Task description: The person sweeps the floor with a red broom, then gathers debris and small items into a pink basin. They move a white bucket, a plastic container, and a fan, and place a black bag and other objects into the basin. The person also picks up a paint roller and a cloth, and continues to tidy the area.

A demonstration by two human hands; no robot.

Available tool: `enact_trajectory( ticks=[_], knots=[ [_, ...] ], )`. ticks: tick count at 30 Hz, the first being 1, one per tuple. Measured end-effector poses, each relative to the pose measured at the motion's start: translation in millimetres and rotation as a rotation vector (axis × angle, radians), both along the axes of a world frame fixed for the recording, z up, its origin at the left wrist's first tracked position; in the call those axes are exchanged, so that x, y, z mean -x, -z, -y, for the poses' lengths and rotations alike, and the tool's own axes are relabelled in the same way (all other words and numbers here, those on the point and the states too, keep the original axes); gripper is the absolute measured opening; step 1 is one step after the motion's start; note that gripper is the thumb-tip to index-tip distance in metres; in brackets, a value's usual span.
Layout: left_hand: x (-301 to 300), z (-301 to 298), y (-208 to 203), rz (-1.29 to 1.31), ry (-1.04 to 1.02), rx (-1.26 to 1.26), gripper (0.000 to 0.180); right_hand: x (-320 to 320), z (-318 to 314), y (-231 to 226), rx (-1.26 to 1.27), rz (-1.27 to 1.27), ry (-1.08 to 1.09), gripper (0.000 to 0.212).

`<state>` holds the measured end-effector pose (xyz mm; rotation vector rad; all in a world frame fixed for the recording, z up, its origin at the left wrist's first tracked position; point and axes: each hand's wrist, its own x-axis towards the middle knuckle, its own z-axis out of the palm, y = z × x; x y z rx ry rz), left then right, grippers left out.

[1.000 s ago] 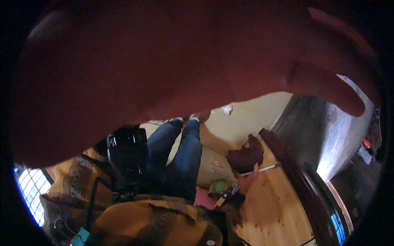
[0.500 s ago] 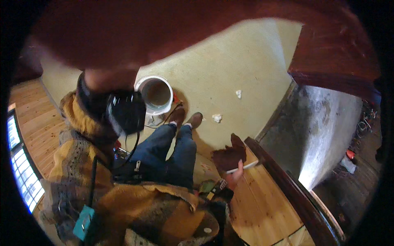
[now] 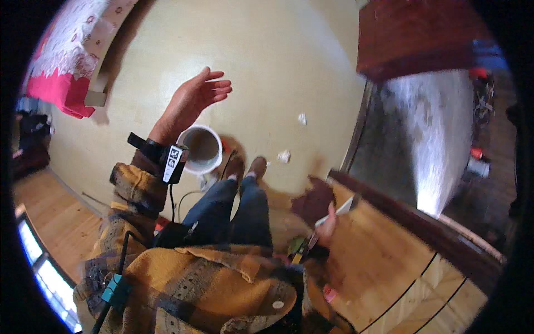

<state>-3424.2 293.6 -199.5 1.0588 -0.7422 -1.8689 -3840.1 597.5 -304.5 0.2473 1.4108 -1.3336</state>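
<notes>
Stretched out over the floor, my left hand (image 3: 197, 97) has its fingers extended and holds nothing. Just below its wrist on the floor stands a white bucket (image 3: 184, 137) with murky greyish-brown contents. My right hand (image 3: 327, 227), low at the right, is closed on a flat white strip-like tool (image 3: 340, 211), whose exact kind I cannot make out. Against that tool and my fingers is a ragged dark reddish-brown piece (image 3: 314, 201); whether it is cloth or paper I cannot tell.
Beside my right hand is a pale wooden surface (image 3: 378, 250) with a dark red rail (image 3: 411, 220). White scraps (image 3: 284, 156) lie on the beige floor (image 3: 267, 72). A dark red wooden piece (image 3: 423, 39) is at upper right, a pink-and-white cloth (image 3: 69, 72) at upper left. A cable (image 3: 189, 196) runs near my legs.
My left hand, a dark blur covering the top of the view before, has come down and away over the floor. My right hand keeps its hold, and the view has shifted slightly.
</notes>
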Motion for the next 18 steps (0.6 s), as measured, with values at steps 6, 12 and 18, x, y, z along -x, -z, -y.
enact_trajectory(
  ticks=[6, 12, 18],
  knots=[
    [80.8, -74.6, 58.6, 0.033, 0.550, -0.432, 0.049, -45.3, 28.4, -30.2, -0.063, -0.108, 0.052, 0.021],
    [142.1, -152.2, 65.8, 0.150, 0.815, -0.320, 0.075, -116.4, 43.3, -37.0, 0.068, -0.080, -0.157, 0.024],
    [116.2, -160.1, 106.0, -0.180, 0.635, -0.658, 0.066, -145.2, 38.4, -21.2, -0.036, -0.658, -0.819, 0.033]
  ],
)
